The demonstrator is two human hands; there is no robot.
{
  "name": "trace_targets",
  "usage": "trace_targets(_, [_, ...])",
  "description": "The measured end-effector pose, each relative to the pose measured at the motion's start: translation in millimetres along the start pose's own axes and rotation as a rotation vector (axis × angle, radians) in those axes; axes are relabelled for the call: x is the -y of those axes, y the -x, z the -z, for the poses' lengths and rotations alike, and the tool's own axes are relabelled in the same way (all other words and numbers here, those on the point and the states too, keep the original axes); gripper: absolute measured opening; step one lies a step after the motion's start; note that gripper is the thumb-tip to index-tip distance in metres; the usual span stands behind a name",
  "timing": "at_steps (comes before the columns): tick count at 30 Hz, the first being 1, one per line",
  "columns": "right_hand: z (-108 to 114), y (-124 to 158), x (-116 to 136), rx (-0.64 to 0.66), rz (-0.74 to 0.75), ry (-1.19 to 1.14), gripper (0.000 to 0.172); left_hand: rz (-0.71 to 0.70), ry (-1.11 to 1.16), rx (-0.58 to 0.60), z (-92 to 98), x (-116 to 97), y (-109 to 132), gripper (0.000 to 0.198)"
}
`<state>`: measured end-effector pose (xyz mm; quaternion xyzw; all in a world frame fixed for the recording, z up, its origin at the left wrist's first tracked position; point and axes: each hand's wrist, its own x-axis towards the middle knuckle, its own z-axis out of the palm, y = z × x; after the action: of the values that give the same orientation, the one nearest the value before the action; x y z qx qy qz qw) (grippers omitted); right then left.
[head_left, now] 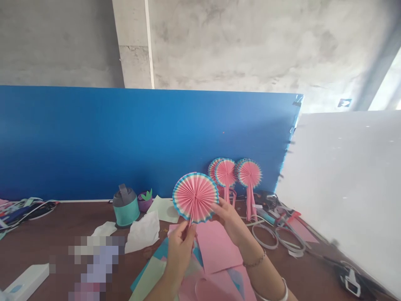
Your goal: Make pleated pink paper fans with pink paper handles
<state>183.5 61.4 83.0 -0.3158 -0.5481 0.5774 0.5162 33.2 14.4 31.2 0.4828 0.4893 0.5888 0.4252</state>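
A round pleated paper fan (195, 196), pink with a white and blue rim, is held up above the table. My left hand (181, 246) pinches its base from below. At the fan's lower right edge, the fingers of my right hand (230, 219) are closed on the rim. Beneath both hands lie pink paper sheets (216, 246), with pale green paper (148, 278) and blue pieces among them. Several similar pink fans (249, 173) on folded pink handles stand behind, against the blue panel.
A teal bottle with a grey lid (125, 207) and a small purple pot (144, 202) stand at the back left. Crumpled white paper (142, 232) lies nearer. Looped cables (265, 236) spread over the right side; a white box (28, 282) sits front left.
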Motion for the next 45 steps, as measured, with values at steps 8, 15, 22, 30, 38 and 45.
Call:
trace_targets(8, [10,-2,-2,-0.157,0.114,0.066,0.027,0.150,0.355,0.158,-7.2,5,3,0.041])
trace_targets(15, [11,-5,-6,-0.184,0.106,0.024,0.030,0.417,0.672,0.204,-4.7,15,0,0.028])
trace_targets(22, [10,-5,-7,-0.222,0.105,0.016,0.033,0.583,0.801,0.298,-0.4,25,-2,0.025])
trace_targets(30, [13,-5,-6,-0.199,0.097,0.047,0.029,0.600,0.849,0.323,0.3,34,-3,0.028])
trace_targets(38, [12,-4,-3,-0.236,0.072,0.004,0.037,0.585,0.876,0.332,3.6,37,-6,0.027])
trace_targets(45, [8,-2,-5,-0.101,-0.094,0.147,0.031,0.567,0.919,0.259,4.6,33,-9,0.018])
